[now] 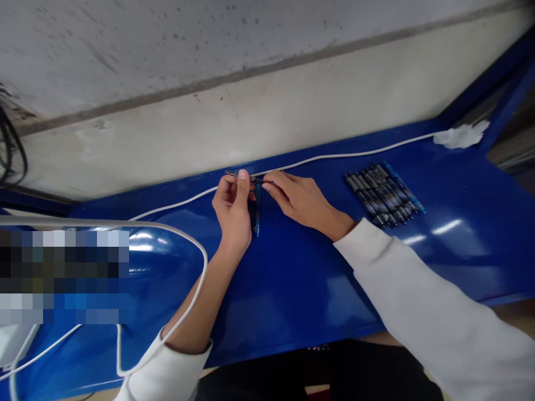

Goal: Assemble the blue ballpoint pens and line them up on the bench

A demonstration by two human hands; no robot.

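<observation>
My left hand (234, 209) is closed round a dark pen (256, 180), its thumb on top and the pen's tip pointing left. At the pen's other end, the fingertips of my right hand (298, 199) pinch it. Just below the two hands, a blue pen (257, 214) lies on the blue table, partly hidden by my left hand. To the right of my right hand, several dark pens (378, 192) lie side by side in a row, with a blue pen (403, 186) at the row's right edge.
The blue table (301, 295) meets a pale wall (292, 117). A white cable (359, 153) runs along the back to a crumpled white wrapping (460, 135) at the right. Another white cable (205, 262) loops over my left forearm. A blurred-out patch (62, 275) covers the left side.
</observation>
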